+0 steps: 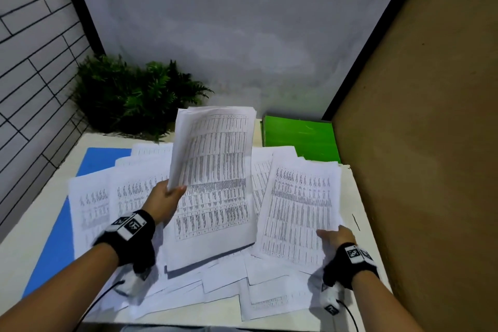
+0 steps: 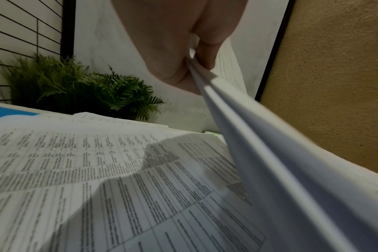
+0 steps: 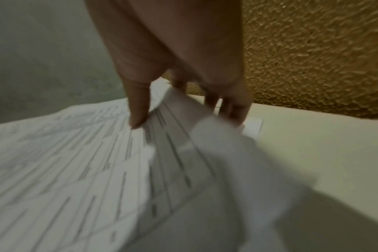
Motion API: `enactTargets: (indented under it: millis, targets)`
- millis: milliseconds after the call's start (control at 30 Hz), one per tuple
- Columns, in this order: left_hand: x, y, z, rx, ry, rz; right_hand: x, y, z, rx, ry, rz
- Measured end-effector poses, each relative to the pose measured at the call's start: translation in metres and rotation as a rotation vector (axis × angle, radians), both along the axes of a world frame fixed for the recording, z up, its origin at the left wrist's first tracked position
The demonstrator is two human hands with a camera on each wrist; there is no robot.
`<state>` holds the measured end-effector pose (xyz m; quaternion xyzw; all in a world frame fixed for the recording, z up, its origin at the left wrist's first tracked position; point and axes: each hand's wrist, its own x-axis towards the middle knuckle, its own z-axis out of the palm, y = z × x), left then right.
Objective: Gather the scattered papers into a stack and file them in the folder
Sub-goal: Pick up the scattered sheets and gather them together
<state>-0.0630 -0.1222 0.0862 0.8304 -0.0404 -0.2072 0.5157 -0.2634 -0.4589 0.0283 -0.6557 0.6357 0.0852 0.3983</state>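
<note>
My left hand (image 1: 167, 197) pinches the left edge of a thick stack of printed sheets (image 1: 215, 178) and holds it tilted up over the table's middle; the left wrist view shows the thumb (image 2: 207, 46) clamped on the stack's edge (image 2: 259, 153). My right hand (image 1: 335, 234) grips the near right edge of a smaller bundle of sheets (image 1: 299, 213), lifted slightly; in the right wrist view its fingers (image 3: 138, 109) curl round the paper (image 3: 179, 136). Several loose sheets (image 1: 229, 288) lie scattered beneath. A green folder (image 1: 301, 137) lies flat at the back right.
A blue folder or mat (image 1: 56, 245) lies under the papers at the left. A fern-like plant (image 1: 134, 94) stands at the back left corner. A brown board (image 1: 431, 143) walls the right side. The white table (image 1: 32, 229) shows bare at its left edge.
</note>
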Motion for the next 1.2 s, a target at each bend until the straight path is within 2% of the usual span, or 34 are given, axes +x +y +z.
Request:
enactTargets:
  millis: [67, 133, 233, 333, 467, 533, 633, 700, 767, 833, 1000, 1067, 1200]
  targets:
    - [-0.001, 0.002, 0.001, 0.005, 0.002, -0.002, -0.003, -0.004, -0.002, -0.088, 0.14, 0.082]
    - [-0.002, 0.004, 0.004, 0.019, -0.006, -0.018, -0.009, -0.01, -0.005, -0.124, 0.181, 0.167]
    - [0.0, 0.01, 0.007, 0.051, -0.016, -0.025, -0.011, -0.019, -0.008, -0.123, 0.158, 0.26]
    - [-0.001, 0.013, 0.008, 0.076, -0.018, -0.038, -0.013, -0.024, -0.009, -0.108, 0.062, 0.252]
    - [-0.006, 0.01, 0.009, 0.046, 0.0, -0.014, -0.01, -0.016, -0.005, -0.221, 0.006, 0.344]
    - [-0.009, 0.007, 0.011, 0.027, 0.007, -0.02, -0.009, -0.017, 0.008, -0.306, -0.044, 0.35]
    - [-0.014, 0.003, 0.013, 0.014, -0.008, -0.021, -0.009, -0.023, 0.035, -0.422, -0.186, 0.249]
    - [-0.016, 0.0, 0.012, 0.0, -0.006, -0.023, -0.008, -0.023, 0.052, -0.363, -0.255, 0.217]
    - [-0.018, -0.003, 0.009, -0.009, 0.003, -0.013, -0.007, -0.019, 0.066, -0.281, -0.198, 0.338]
    - [-0.02, -0.007, 0.006, -0.027, 0.015, -0.007, -0.008, -0.022, 0.082, -0.347, -0.14, 0.433]
    - [-0.023, -0.005, -0.003, -0.085, 0.048, 0.029, -0.017, -0.022, 0.136, -0.5, -0.195, 0.455]
    - [-0.022, -0.004, -0.006, -0.101, 0.061, 0.051, -0.023, -0.023, 0.158, -0.572, -0.277, 0.411]
    - [-0.02, -0.001, -0.01, -0.102, 0.059, 0.099, -0.038, -0.027, 0.209, -0.685, -0.554, 0.356]
